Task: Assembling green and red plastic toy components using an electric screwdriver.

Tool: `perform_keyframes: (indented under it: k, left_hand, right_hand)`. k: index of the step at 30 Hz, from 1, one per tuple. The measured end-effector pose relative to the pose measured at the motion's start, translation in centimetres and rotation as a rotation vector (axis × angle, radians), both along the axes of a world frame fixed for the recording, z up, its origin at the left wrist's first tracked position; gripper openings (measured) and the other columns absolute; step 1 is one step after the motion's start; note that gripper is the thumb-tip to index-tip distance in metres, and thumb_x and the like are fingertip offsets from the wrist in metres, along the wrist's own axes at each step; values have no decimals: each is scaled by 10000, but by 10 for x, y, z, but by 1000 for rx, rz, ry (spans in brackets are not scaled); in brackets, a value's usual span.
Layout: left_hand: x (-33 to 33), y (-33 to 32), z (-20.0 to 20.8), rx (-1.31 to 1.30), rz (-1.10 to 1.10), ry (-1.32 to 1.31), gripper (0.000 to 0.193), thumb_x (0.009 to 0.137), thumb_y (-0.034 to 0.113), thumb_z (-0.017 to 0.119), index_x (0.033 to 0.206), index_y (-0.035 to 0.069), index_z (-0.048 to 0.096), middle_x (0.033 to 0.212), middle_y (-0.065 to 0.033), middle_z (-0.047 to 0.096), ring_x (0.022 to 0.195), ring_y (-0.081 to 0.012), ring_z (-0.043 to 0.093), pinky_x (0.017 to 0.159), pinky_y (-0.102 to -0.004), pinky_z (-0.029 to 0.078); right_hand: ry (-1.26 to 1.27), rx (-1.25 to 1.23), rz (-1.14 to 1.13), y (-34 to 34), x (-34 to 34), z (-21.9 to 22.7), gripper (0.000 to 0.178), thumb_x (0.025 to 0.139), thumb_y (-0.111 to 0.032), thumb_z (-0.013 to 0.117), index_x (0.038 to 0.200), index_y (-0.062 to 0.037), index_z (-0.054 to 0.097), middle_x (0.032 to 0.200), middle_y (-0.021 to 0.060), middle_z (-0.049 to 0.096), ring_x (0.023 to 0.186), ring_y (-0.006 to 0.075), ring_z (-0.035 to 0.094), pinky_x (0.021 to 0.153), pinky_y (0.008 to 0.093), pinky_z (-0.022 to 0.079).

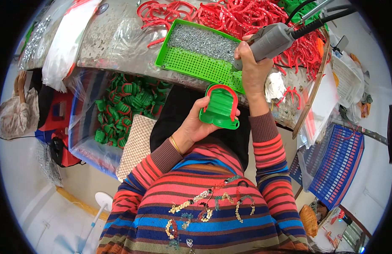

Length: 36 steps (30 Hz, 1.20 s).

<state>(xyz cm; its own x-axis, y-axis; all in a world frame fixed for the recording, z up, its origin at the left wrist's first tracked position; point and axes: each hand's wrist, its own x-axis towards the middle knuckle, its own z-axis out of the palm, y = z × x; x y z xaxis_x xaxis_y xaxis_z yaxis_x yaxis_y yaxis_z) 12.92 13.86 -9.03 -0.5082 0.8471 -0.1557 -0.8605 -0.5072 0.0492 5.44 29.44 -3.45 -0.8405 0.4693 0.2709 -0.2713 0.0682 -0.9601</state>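
My left hand [192,126] grips a small green plastic shell with a red handle [220,111], held in front of my lap below the table edge. My right hand [254,72] is wrapped round a grey electric screwdriver [270,42], whose black cable runs to the upper right. Its tip points down over the right end of a green perforated tray [191,65]; the very tip is hard to make out. Small silver screws [200,41] fill the tray's far part, while its near part shows bare holes. The shell and the screwdriver are apart.
Red curved handles [234,19] are heaped behind the tray. At left, a lined blue crate [92,154] holds many green-and-red pieces [126,101]. A crumpled white wad [274,86] lies right of my wrist. A blue basket [338,165] stands at right; another person's hand [21,82] shows far left.
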Motion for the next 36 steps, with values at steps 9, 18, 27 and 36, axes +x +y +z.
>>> perform_keyframes:
  k: [9,18,27,36]
  left_hand:
    - [-1,0,-3,4,-24,17,658,897,474,512,1313,-32,445,1226,-230,560,1135,-344,560,997,-459,444]
    - [0,1,-2,-20,1,1,667,890,482,520,1315,-26,443,1219,-230,563,1127,-346,565,994,-459,448]
    - [2,1,6,-9,14,15,672,886,486,524,1324,-16,436,1241,-210,554,1142,-345,555,1000,-467,441]
    - [3,0,12,9,-3,56,681,885,486,525,1336,-15,429,1237,-203,563,1144,-339,559,998,-467,440]
  right_hand:
    - [-9,58,2,2,-1,-3,130,863,-18,605,982,5,558,724,37,565,613,117,545,585,259,456]
    - [153,-79,79,-3,8,44,162,855,2,583,1004,51,540,702,56,527,597,132,492,588,284,434]
    - [62,-89,130,-22,35,54,181,868,-3,572,1029,63,524,685,41,497,590,126,476,582,285,423]
    - [58,-76,135,-23,39,50,161,872,-10,570,1011,57,522,687,39,494,586,125,468,578,279,413]
